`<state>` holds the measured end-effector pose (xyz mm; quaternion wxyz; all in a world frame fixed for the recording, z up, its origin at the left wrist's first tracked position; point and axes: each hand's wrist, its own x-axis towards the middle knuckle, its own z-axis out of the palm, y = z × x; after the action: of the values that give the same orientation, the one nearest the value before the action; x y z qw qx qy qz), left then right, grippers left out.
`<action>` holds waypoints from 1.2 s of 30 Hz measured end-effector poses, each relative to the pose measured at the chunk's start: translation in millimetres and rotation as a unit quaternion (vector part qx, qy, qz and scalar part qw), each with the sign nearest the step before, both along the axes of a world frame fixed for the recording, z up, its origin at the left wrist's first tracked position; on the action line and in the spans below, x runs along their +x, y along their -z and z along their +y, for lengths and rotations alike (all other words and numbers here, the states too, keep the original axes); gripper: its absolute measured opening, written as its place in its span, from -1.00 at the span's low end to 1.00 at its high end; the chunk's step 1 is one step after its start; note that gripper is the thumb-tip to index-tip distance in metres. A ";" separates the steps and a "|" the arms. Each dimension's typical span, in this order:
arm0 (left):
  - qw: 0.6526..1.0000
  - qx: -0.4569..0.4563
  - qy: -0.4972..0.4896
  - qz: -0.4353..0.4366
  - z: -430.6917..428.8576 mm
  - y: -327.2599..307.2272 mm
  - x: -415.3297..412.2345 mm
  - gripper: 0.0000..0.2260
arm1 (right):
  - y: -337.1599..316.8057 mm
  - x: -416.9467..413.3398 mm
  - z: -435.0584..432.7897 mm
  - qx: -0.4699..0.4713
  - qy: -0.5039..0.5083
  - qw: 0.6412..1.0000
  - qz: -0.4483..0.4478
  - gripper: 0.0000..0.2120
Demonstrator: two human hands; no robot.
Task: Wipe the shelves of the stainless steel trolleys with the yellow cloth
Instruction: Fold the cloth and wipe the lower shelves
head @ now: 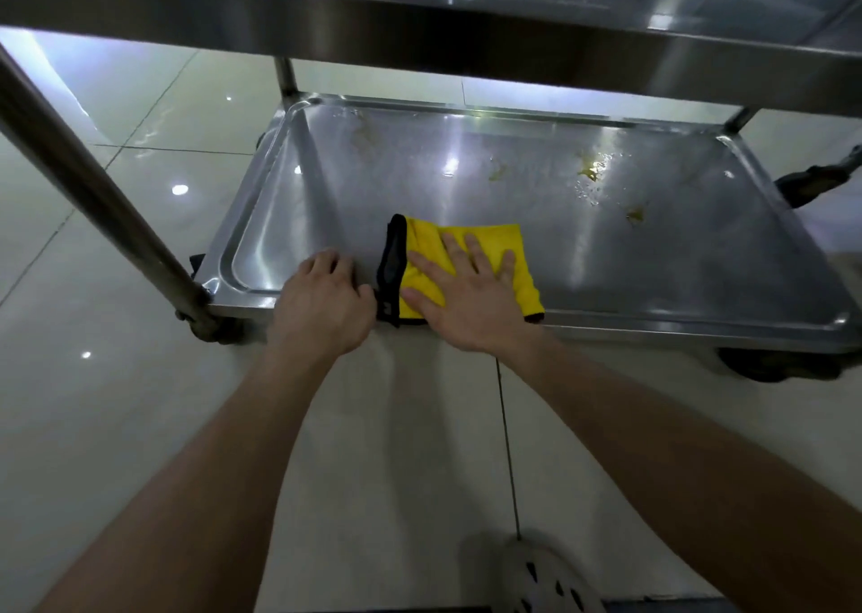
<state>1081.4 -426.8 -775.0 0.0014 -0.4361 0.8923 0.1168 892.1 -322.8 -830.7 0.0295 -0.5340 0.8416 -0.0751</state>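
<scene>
- Pressing the yellow cloth (490, 244) onto the lower shelf (653, 262) near its front rim, with the right grip (466, 293) flat, fingers straight; likely for even pressure.
- Curling the left grip (322, 297) over that rim, just beside the cloth; probably steadies the trolley (93, 178).
- Unwiped yellowish stains (592, 169) far right; bare steel between.
- Raised lip (261, 192) around, upper shelf (420, 20) overhead: calls for low strokes.

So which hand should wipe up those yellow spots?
Probably the right hand: it lies flat on the yellow cloth, and the spots are on its side. The left hand grips the shelf rim.
</scene>
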 end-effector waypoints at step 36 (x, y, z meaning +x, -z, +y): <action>0.997 -0.059 0.029 0.033 182.0 4.0 -248.9 -0.59 | -14.8 -221.9 185.0 0.025 0.085 0.995 -0.045 -0.22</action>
<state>832.5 -244.8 -778.9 -0.0502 -0.4049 0.9096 0.0779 670.2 -137.8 -815.9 0.0743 -0.4555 0.8835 -0.0801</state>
